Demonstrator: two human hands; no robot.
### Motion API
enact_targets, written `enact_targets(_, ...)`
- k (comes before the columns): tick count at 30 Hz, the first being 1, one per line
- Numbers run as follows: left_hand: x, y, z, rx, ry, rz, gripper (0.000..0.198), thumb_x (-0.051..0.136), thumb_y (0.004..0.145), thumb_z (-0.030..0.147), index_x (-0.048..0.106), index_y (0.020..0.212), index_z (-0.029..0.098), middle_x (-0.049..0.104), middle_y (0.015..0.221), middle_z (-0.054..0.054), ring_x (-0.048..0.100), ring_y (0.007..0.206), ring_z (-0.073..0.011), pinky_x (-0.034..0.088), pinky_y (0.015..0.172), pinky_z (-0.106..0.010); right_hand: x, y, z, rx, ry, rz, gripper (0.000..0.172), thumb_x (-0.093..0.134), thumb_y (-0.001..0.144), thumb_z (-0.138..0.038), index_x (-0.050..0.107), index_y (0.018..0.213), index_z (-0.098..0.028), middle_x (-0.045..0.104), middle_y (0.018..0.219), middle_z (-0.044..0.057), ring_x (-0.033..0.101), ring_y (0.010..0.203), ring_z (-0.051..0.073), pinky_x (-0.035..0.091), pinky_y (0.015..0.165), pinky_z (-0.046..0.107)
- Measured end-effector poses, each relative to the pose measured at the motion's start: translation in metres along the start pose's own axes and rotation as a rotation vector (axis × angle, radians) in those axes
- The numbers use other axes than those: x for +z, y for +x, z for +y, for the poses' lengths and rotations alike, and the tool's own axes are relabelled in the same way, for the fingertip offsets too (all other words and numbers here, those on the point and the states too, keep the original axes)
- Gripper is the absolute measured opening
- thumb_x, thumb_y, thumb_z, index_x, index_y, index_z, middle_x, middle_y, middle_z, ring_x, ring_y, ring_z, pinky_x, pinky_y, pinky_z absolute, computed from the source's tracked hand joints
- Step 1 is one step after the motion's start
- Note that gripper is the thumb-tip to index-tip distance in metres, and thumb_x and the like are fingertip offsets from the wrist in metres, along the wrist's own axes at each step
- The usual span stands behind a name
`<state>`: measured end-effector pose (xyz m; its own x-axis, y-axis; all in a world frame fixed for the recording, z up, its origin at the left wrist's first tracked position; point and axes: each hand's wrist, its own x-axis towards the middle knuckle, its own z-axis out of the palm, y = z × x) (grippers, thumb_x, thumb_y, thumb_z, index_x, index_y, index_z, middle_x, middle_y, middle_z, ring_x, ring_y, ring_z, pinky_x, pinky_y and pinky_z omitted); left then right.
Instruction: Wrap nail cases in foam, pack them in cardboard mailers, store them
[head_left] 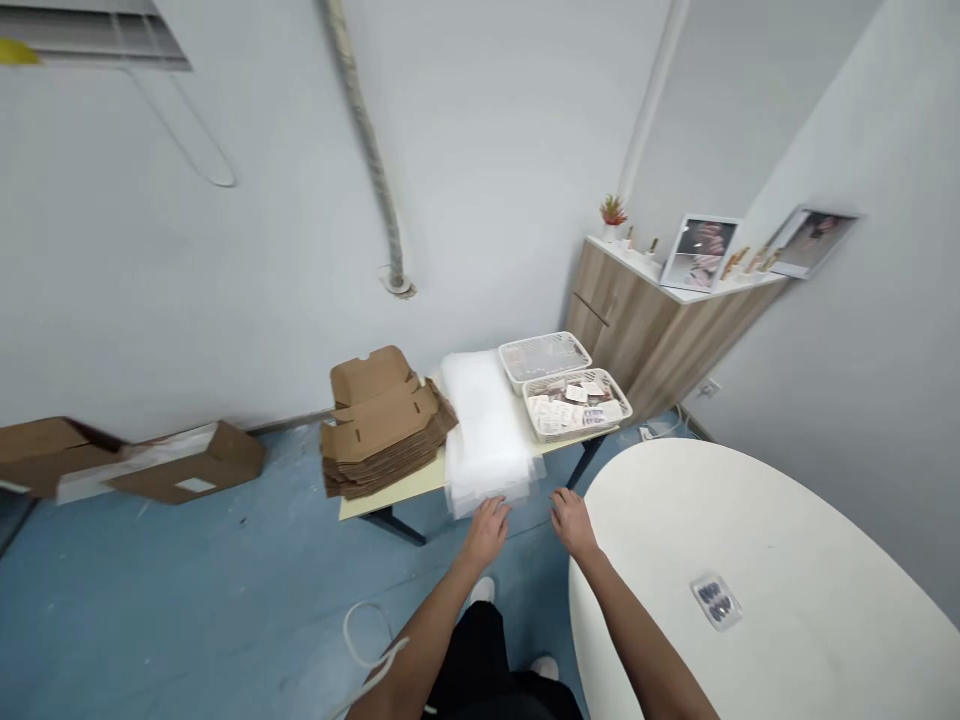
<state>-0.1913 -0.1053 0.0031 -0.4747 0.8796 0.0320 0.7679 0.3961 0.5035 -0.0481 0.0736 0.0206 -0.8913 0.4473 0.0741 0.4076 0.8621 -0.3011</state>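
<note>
A stack of translucent white plastic sheets or bags (487,420) lies along the narrow table and overhangs its front edge. At that overhanging edge is my left hand (487,530), its fingers bent and slightly apart; whether they press on the plastic is hard to see. My right hand (572,520) hovers just right of the stack, beside the round table, with loosely curled fingers and nothing visible in them. Left of the plastic sits a pile of brown cardboard mailer boxes (382,430), folded flat, the top one partly opened up.
Two white baskets (529,437) with small packets stand at the narrow table's (397,490) right end. A round white table (787,540) holds a small clear case (716,601). Cardboard boxes (195,465) lie on the floor at left; a wooden cabinet (637,320) fills the corner.
</note>
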Motion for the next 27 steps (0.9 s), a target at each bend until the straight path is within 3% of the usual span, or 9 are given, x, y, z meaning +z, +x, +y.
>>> enact_targets(5, -0.047, -0.001, -0.054, -0.156, 0.047, 0.082, 0.049, 0.036, 0.087, 0.016, 0.048, 0.134, 0.020, 0.045, 0.146, -0.010, 0.034, 0.139, -0.0248, 0.021, 0.117, -0.053, 0.019, 0.072, -0.072, -0.025, 0.087, -0.070, 0.027, 0.047, 0.090, -0.019, 0.063, 0.111, -0.020, 0.062, 0.113, 0.010, 0.057, 0.104, 0.024, 0.041, 0.090, 0.035)
enact_targets(8, -0.063, 0.004, -0.078, -0.189, 0.046, 0.088, 0.060, 0.036, 0.085, 0.014, 0.034, 0.145, 0.015, 0.030, 0.156, -0.012, 0.021, 0.146, -0.0241, 0.016, 0.119, -0.052, 0.031, 0.108, -0.106, 0.006, 0.162, -0.069, 0.023, 0.050, 0.090, -0.024, 0.065, 0.107, -0.019, 0.064, 0.110, 0.010, 0.059, 0.102, 0.024, 0.042, 0.088, 0.034)
enact_targets(12, -0.075, 0.016, -0.100, -0.119, 0.040, 0.044, 0.071, 0.037, 0.083, 0.011, 0.018, 0.151, 0.014, 0.014, 0.161, -0.011, 0.008, 0.149, -0.0222, 0.015, 0.120, -0.050, 0.043, 0.147, -0.138, 0.011, 0.217, -0.056, 0.019, 0.052, 0.091, -0.029, 0.066, 0.099, -0.019, 0.066, 0.104, 0.008, 0.060, 0.099, 0.023, 0.042, 0.088, 0.033)
enact_targets(16, -0.079, 0.023, -0.115, -0.025, 0.067, -0.006, 0.070, 0.037, 0.081, 0.008, 0.025, 0.150, 0.013, 0.014, 0.161, -0.010, 0.004, 0.149, -0.0225, 0.014, 0.120, -0.052, 0.052, 0.174, -0.154, 0.099, 0.214, 0.000, 0.020, 0.053, 0.091, -0.031, 0.066, 0.096, -0.018, 0.067, 0.101, 0.009, 0.060, 0.097, 0.023, 0.043, 0.084, 0.032)
enact_targets(20, -0.078, 0.022, -0.127, 0.022, 0.031, -0.025, 0.062, 0.038, 0.082, 0.008, 0.037, 0.144, 0.014, 0.019, 0.160, -0.009, 0.010, 0.149, -0.0222, 0.018, 0.120, -0.052, 0.055, 0.188, -0.159, 0.137, 0.212, -0.004, 0.013, 0.052, 0.087, -0.021, 0.065, 0.085, -0.018, 0.067, 0.093, 0.008, 0.061, 0.092, 0.022, 0.043, 0.083, 0.031)
enact_targets(24, -0.079, 0.032, -0.127, -0.018, -0.174, 0.096, 0.053, 0.031, 0.092, 0.016, 0.037, 0.145, 0.020, 0.029, 0.157, -0.007, 0.021, 0.146, -0.0191, 0.024, 0.119, -0.047, 0.042, 0.185, -0.158, 0.150, 0.278, 0.139, 0.021, 0.043, 0.085, -0.013, 0.062, 0.094, -0.017, 0.065, 0.090, 0.007, 0.061, 0.089, 0.021, 0.046, 0.084, 0.032)
enact_targets(27, -0.083, 0.057, -0.114, -0.156, -0.441, 0.224, 0.053, 0.034, 0.097, 0.033, 0.029, 0.148, 0.022, 0.033, 0.155, -0.009, 0.029, 0.143, -0.0205, 0.027, 0.117, -0.044, 0.021, 0.173, -0.154, 0.044, 0.317, 0.239, 0.029, 0.040, 0.088, -0.015, 0.056, 0.112, -0.017, 0.065, 0.100, 0.009, 0.062, 0.097, 0.022, 0.047, 0.093, 0.037)
